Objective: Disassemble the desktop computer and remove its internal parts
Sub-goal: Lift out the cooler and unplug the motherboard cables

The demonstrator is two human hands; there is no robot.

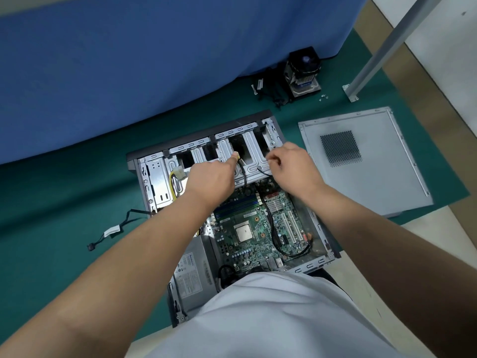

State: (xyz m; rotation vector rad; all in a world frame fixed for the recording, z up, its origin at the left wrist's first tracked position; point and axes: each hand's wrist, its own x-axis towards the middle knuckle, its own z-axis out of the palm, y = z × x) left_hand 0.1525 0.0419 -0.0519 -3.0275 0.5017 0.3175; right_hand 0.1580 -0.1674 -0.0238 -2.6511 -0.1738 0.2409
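Hands (211, 180) (293, 164) over drive cage (247, 151) | left pinches black cable (244, 174)

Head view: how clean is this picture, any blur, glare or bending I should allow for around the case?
Head view: even, soft light, no hard shadows or glare; motherboard sharp; both hands, left hand and right hand, slightly soft at the drive cage; wide-angle bending curves the blue cloth and forearms at the edges.

Side panel (369, 161) right of open case (152, 182); cooler (303, 71) behind
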